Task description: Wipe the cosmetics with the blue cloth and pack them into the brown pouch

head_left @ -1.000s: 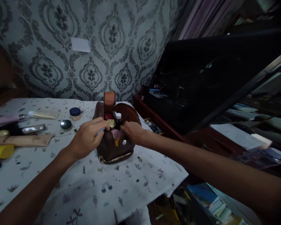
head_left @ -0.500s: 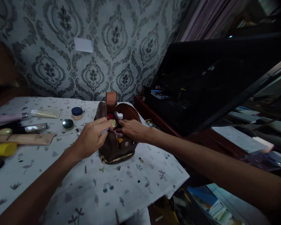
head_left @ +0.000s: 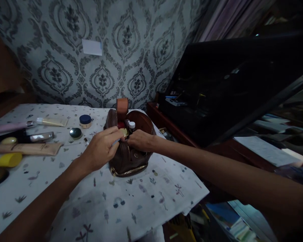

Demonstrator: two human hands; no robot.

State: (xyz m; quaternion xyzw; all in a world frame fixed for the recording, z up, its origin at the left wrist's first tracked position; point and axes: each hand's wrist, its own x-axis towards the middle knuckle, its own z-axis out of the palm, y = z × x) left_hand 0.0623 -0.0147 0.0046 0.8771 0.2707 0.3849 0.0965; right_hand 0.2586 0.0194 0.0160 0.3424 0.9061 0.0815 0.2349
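— Head view: what could be upset at the brown pouch [head_left: 127, 158]?

— The pouch is stood near the right edge of the cloth-covered surface [head_left: 141, 201], packed to its mouth. A white-capped bottle [head_left: 132, 125] and a gold lid [head_left: 125, 132] are seen at the opening; if the sides are squeezed or tugged unevenly, a piece could probably be tipped out, or the pouch pulled over.

— How is the left hand [head_left: 101, 149] shaped?

— It is curled narrow at the pouch's near rim, with something pale blue pinched in the fingertips; what it is cannot be told.

— And the right hand [head_left: 138, 140]?

— It is laid over the opening, fingers bent against the rim. Whether anything is gripped cannot be told.

— What else is laid out?

— Tubes [head_left: 27, 148] and a blue-lidded jar [head_left: 85, 121] are left well apart on the left.
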